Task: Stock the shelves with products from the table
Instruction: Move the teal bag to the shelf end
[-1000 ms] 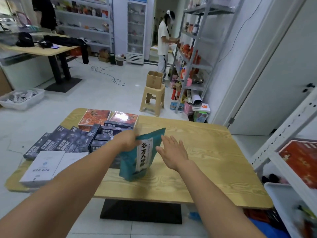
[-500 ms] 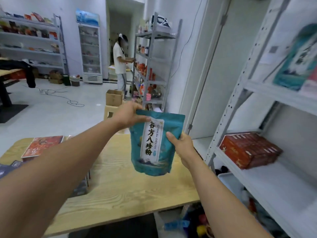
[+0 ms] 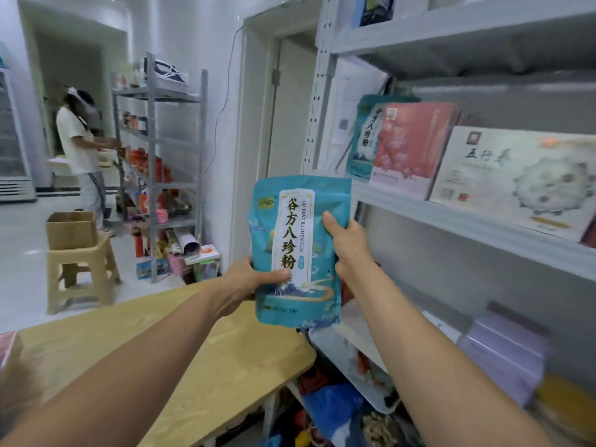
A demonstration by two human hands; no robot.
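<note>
This looks like a small shop or its stockroom. A tall grey metal shelving unit (image 3: 467,227) on the right carries packaged goods faced outward: a flat pink flower-printed box (image 3: 409,150), a wide white gift box with Chinese lettering (image 3: 516,182) and a shelved teal printed pouch (image 3: 362,146) — the same make as the held teal printed pouch (image 3: 300,253) before it. A second grey metal rack (image 3: 151,140) by the far wall holds red tins (image 3: 142,158), and a person in a white top (image 3: 77,140) stands at it. A glass-door display fridge (image 3: 13,150) stands at the left edge — and a brown cardboard carton (image 3: 71,229) sits on a beige plastic stool (image 3: 80,272), near a light wood-grain table (image 3: 209,366).
</note>
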